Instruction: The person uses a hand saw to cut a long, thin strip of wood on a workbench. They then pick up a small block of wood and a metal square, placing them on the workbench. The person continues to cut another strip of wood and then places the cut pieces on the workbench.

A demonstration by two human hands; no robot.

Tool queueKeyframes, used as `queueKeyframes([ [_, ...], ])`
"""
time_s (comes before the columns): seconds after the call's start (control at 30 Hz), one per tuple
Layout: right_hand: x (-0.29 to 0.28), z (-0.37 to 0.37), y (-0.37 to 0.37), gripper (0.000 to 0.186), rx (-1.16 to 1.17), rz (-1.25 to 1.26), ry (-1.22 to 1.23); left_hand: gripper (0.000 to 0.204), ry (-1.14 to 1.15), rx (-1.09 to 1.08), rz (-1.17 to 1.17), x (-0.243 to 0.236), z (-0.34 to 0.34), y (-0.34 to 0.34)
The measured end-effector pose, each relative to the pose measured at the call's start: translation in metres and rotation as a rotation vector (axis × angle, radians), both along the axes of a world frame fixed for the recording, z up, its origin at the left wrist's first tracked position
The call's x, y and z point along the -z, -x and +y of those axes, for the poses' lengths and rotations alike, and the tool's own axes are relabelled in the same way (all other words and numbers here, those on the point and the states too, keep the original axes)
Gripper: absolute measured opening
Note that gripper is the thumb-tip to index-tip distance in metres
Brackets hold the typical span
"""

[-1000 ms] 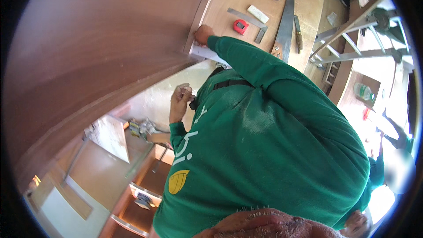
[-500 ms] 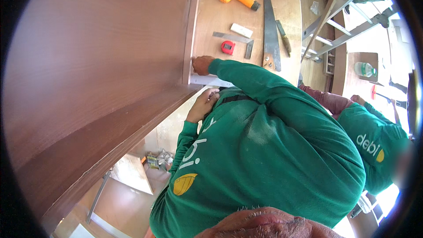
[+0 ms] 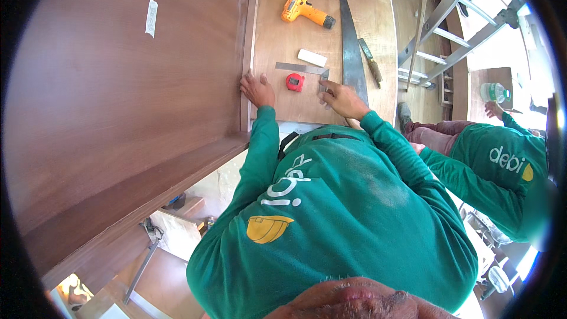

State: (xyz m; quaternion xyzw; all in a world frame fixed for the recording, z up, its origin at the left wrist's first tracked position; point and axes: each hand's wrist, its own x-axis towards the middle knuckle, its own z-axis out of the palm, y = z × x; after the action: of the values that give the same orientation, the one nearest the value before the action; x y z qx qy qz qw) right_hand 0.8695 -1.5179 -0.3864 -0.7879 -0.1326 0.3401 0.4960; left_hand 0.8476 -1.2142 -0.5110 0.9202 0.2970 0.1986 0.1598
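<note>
My left hand (image 3: 258,90) rests with spread fingers on the edge strip (image 3: 246,97) of the large brown wood panel. To the right, my right hand (image 3: 346,100) has its fingers closed around the stock of a metal try square (image 3: 300,68), which lies flat on the plywood bench. A red tape measure (image 3: 295,82) sits inside the square's corner. Just beyond the blade lies a white block (image 3: 312,57). A handsaw (image 3: 350,47) lies right of the square, its handle partly hidden by my right hand and sleeve. Beside it is a wooden-handled chisel-like tool (image 3: 371,62).
An orange cordless drill (image 3: 307,12) lies at the bench's far end. The brown panel (image 3: 136,88) fills the left side, with a pale tape strip (image 3: 152,18) on it. At right stand an aluminium ladder (image 3: 440,29), a co-worker in green (image 3: 490,159) and a plastic bottle (image 3: 495,93).
My left hand has moved from near my waist onto the panel's edge strip. My right hand has left that edge and moved right to the try square. The co-worker's arm has moved toward the bottle.
</note>
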Motion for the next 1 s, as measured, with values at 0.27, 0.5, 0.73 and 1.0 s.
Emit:
queueKeyframes([
  [0.27, 0.028, -0.05, 0.019, 0.047, 0.131, 0.178, -0.093, 0.028, -0.028, -0.216, -0.171, 0.034, 0.013, -0.048],
  [0.5, 0.031, -0.008, -0.01, 0.052, -0.09, -0.143, -0.007, 0.072, 1.813, -0.719, -0.909, 0.077, 0.045, -0.008],
  [0.73, 0.003, 0.035, -0.015, 0.056, -0.213, 0.129, -0.074, 0.076, 2.021, -0.769, -1.024, 0.111, 0.07, -0.009],
  [1.0, 0.04, 0.013, -0.002, 0.046, -0.145, 0.322, -0.104, 0.054, 1.119, -0.238, -0.605, 0.2, 0.08, 0.028],
])
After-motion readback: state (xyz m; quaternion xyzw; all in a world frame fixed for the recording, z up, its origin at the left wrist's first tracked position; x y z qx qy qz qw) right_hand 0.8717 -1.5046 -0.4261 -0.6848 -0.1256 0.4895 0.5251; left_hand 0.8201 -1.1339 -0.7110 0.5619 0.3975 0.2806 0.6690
